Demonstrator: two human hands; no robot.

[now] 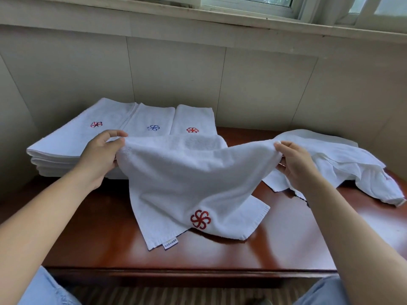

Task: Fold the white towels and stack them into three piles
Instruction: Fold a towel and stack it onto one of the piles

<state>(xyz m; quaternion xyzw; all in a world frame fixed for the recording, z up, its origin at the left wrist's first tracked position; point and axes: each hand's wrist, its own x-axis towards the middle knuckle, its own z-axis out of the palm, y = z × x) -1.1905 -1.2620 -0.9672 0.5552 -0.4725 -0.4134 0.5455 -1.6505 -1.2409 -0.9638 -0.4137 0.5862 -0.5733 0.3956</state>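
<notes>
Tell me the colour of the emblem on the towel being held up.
Red, a pinwheel-like emblem on the white towel; head view.

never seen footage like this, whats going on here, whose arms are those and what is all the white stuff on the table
There is no machine here. One camera worn on a person's head looks down at their own arms. The left hand and right hand each pinch a top corner of a white towel with a red flower logo, its lower end resting on the wooden table. At the back left stand three piles of folded towels. On the right lies a heap of unfolded towels.
</notes>
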